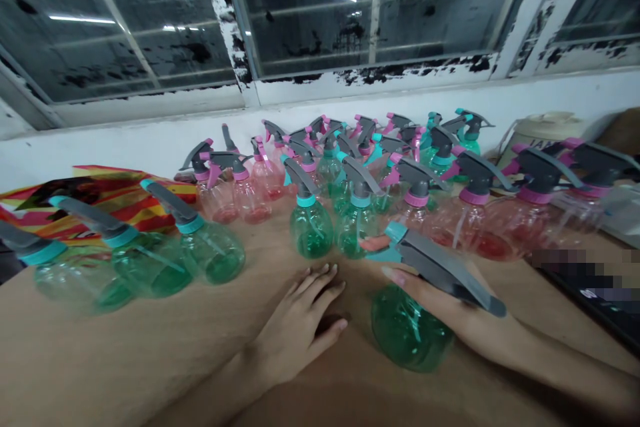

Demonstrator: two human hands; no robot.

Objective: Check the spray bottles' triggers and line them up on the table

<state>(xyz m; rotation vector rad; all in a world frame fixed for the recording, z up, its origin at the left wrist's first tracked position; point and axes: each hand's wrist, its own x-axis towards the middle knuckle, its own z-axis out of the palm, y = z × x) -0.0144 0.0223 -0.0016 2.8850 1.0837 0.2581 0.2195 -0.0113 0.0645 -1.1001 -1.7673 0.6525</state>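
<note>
My right hand [440, 310] is wrapped round the neck of a green spray bottle [407, 330] with a grey and teal trigger head, standing on the brown table [125, 353] near me. My left hand [300, 320] lies flat on the table just left of that bottle, fingers stretched out, holding nothing. Just beyond my hands stand two more green spray bottles [311, 223].
Many green and pink spray bottles [415, 167] crowd the table's far side up to the white wall. Three green ones [200, 240] stand at the left before a striped bag [107, 193]. A dark object [595, 293] lies at the right. Windows run above.
</note>
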